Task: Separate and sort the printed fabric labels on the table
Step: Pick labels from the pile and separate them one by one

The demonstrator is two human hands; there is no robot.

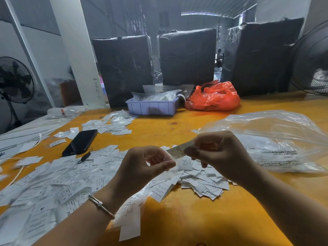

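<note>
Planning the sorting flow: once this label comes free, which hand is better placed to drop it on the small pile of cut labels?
Probably the right hand. It pinches the white printed fabric label and hovers almost directly over the small white label pile. The left hand sits nearer the big loose heap.

Both forearms are bare, with no sleeves showing. The left hand point(142, 167) wears a thin silver-coloured bangle point(101, 205) at the wrist, with a small rounded bead at about its 12 o'clock. The right hand point(218, 153) wears nothing visible.
</note>
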